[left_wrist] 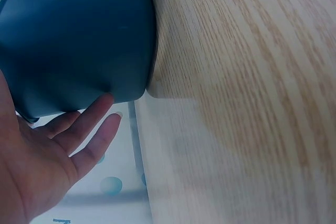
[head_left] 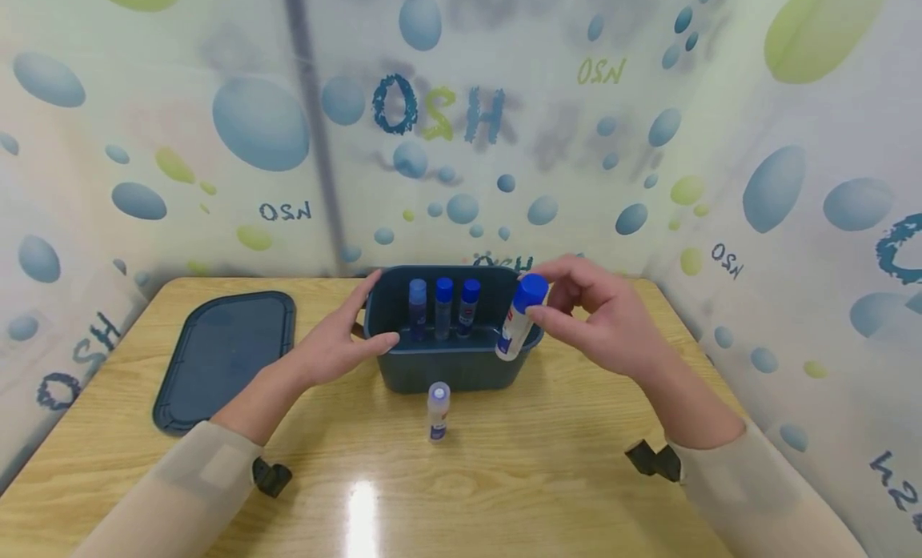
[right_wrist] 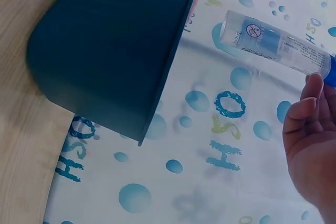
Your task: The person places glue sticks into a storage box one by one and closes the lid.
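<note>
A dark blue plastic bin (head_left: pixel 446 372) stands on the table. My left hand (head_left: pixel 344 342) rests on its left end, thumb over the front rim and loosely straight fingers (left_wrist: pixel 92 121) along the outer wall. Above the bin's right front corner, my right hand (head_left: pixel 601 322) pinches a clear glue bottle (head_left: pixel 511 334) by its blue cap, bottom end tilted down to the left. The right wrist view shows printed labels on this bottle (right_wrist: pixel 275 43). Several similar blue-capped bottles (head_left: pixel 442 310) stand upright inside the bin. Another clear bottle (head_left: pixel 438 414), without a blue cap, stands before it.
A dark blue lid (head_left: pixel 230 358) lies flat on the table's left part. Behind the wooden table (head_left: pixel 504 478) hangs a light curtain (head_left: pixel 461 182) printed with drops and letters, and it encloses both sides too. The bin stands near the table's back edge.
</note>
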Available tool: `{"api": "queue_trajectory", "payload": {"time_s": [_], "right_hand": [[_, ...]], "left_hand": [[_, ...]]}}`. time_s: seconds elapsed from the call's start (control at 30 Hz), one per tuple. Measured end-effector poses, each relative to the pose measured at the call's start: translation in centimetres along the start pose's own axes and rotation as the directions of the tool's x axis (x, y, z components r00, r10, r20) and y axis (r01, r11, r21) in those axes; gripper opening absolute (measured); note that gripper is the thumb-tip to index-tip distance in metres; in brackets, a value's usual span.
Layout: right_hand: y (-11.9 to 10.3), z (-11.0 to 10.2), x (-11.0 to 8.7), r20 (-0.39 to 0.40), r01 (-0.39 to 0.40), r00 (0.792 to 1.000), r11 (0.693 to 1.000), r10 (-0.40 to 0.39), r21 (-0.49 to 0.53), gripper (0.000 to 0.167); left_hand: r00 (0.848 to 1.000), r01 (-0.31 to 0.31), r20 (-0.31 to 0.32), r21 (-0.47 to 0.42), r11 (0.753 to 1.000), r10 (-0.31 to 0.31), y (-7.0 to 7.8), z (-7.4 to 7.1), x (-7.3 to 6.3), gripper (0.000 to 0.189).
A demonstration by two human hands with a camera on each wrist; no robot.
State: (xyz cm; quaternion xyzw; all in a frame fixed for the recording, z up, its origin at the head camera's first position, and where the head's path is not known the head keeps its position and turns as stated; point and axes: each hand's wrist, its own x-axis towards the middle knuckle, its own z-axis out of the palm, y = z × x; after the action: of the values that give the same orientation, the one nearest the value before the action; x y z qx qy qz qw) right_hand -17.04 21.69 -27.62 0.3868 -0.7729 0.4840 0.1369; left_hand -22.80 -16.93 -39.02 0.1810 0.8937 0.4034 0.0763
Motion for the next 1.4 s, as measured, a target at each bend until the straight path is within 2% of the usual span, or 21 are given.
{"api": "queue_trajectory", "payload": {"time_s": [0.4,0.67,0.8,1.03,1.2,1.4], "right_hand": [[1.3,-0.1,2.2,-0.042,-0.161,0.986,0.985,0.159,-0.063,0.033],[3.5,1.1,3.6,0.037,-0.299,0.952,0.951,0.303,-0.075,0.033],[4.9,2.0,3.8,0.07,-0.343,0.935,0.935,0.349,-0.087,0.033],[6.4,3.5,4.1,0.093,-0.367,0.922,0.926,0.375,-0.09,0.034],[6.5,4.4,4.4,0.115,-0.34,0.93,0.936,0.349,-0.089,0.04],[6.8,5.2,4.9,0.142,-0.32,0.931,0.939,0.337,-0.129,0.038]], "left_hand": [[1.0,0.001,0.002,-0.003,1.0,-0.001,-0.2,0.0,0.1,0.103],[1.0,0.004,0.0,-0.006,1.0,-0.004,-0.3,0.1,0.1,0.104],[1.0,0.0,0.002,-0.006,1.0,0.0,-0.3,0.1,0.1,0.104],[1.0,0.0,0.002,-0.008,1.0,0.0,-0.2,0.1,0.2,0.103],[1.0,0.002,0.001,-0.004,1.0,-0.002,-0.2,0.1,0.1,0.103],[1.0,0.005,0.0,-0.005,1.0,-0.005,-0.3,0.1,0.1,0.103]]}}
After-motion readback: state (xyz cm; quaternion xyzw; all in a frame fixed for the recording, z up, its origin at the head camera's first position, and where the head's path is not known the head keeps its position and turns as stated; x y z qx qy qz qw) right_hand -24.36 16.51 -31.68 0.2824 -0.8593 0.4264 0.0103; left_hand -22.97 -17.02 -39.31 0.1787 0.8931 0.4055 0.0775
